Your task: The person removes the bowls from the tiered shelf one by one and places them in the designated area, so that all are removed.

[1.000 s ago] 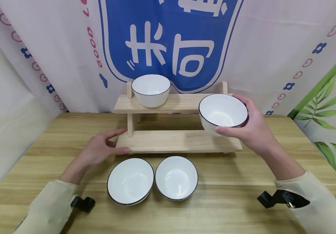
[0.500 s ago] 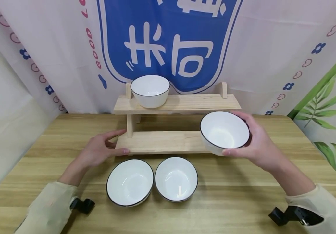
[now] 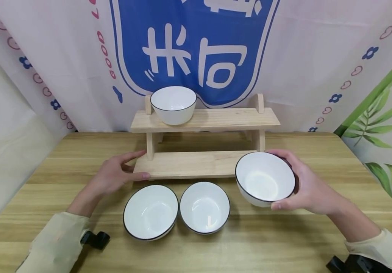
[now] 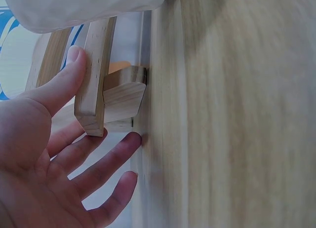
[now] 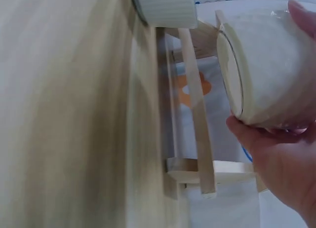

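A dark-rimmed white bowl (image 3: 265,176), gripped by the right hand (image 3: 308,185), was up off the wood-grain tabletop (image 3: 243,246) near the lower right end of the two-tier wooden stand (image 3: 189,164), whose lower left end the left hand (image 3: 117,174) grasped, while a second bowl (image 3: 151,212) and third bowl (image 3: 205,207) sat in front and a fourth bowl (image 3: 174,104) stood on top.

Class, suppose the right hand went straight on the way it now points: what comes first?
With the bowl in the right hand leading, probably the wooden rack, though the head view leaves depth and height unclear.
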A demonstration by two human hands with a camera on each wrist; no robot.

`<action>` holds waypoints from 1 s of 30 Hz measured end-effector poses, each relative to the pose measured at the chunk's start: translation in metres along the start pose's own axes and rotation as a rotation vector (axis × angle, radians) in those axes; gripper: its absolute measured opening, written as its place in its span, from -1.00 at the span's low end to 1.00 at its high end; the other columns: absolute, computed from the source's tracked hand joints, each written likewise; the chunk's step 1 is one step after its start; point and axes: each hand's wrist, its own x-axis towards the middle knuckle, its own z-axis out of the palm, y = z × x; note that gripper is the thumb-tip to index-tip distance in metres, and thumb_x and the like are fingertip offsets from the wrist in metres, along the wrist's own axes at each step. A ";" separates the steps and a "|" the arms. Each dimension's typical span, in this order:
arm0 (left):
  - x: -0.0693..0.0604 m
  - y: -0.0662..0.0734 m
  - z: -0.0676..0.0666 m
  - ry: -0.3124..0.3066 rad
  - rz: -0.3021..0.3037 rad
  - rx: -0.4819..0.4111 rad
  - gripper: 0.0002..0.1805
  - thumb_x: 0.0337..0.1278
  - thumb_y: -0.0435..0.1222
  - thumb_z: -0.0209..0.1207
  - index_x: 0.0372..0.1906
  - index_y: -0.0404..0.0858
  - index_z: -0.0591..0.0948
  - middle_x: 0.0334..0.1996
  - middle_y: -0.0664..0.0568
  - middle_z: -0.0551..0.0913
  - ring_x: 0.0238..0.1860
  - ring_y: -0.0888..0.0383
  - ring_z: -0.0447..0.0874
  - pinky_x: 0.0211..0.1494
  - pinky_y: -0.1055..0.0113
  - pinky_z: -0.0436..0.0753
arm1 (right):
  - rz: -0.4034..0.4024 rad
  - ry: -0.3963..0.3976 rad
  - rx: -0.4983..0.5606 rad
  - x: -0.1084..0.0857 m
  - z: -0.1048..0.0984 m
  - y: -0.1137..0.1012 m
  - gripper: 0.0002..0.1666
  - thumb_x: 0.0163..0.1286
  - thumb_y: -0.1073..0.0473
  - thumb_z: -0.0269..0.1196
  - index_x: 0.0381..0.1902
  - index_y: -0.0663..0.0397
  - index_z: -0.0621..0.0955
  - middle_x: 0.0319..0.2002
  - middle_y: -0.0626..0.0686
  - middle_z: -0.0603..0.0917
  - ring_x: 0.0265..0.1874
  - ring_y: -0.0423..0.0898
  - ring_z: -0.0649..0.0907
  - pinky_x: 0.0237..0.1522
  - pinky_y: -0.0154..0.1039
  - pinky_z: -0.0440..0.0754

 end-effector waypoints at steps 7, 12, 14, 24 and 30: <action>0.001 0.001 -0.001 -0.012 -0.021 0.013 0.05 0.16 0.25 0.48 0.69 0.07 0.32 0.35 -0.36 0.65 0.27 -0.19 0.73 -0.01 0.25 0.61 | 0.016 -0.060 -0.002 -0.011 0.001 0.013 0.36 -0.20 0.49 0.66 0.57 0.22 0.24 0.40 0.14 0.47 0.29 -0.18 0.56 0.19 -0.32 0.68; 0.000 0.002 -0.002 -0.018 -0.029 0.010 0.05 0.16 0.24 0.48 0.69 0.07 0.31 0.35 -0.36 0.65 0.28 -0.20 0.72 -0.01 0.26 0.60 | 0.040 -0.095 -0.017 -0.017 0.005 0.021 0.37 -0.19 0.42 0.68 0.58 0.15 0.25 0.38 0.15 0.49 0.29 -0.18 0.58 0.21 -0.31 0.66; 0.000 0.002 -0.002 -0.019 -0.031 0.009 0.05 0.16 0.24 0.48 0.69 0.07 0.31 0.35 -0.36 0.65 0.28 -0.20 0.72 0.00 0.24 0.61 | 0.044 -0.110 -0.007 -0.019 0.007 0.024 0.36 -0.18 0.42 0.68 0.59 0.13 0.24 0.38 0.15 0.50 0.29 -0.17 0.59 0.21 -0.30 0.66; -0.001 0.002 -0.001 -0.004 -0.006 0.013 0.03 0.18 0.20 0.49 0.68 0.01 0.34 0.38 -0.38 0.61 0.25 -0.20 0.74 -0.02 0.27 0.61 | 0.046 -0.163 0.023 -0.025 0.012 0.033 0.37 -0.16 0.38 0.68 0.59 0.19 0.22 0.38 0.18 0.50 0.30 -0.13 0.59 0.21 -0.25 0.67; -0.001 0.002 -0.002 -0.003 -0.008 0.016 0.04 0.16 0.21 0.49 0.68 0.01 0.34 0.41 -0.39 0.58 0.24 -0.20 0.74 -0.01 0.25 0.62 | 0.045 -0.178 0.009 -0.027 0.014 0.036 0.37 -0.14 0.35 0.70 0.59 0.21 0.20 0.38 0.19 0.49 0.30 -0.15 0.58 0.21 -0.27 0.66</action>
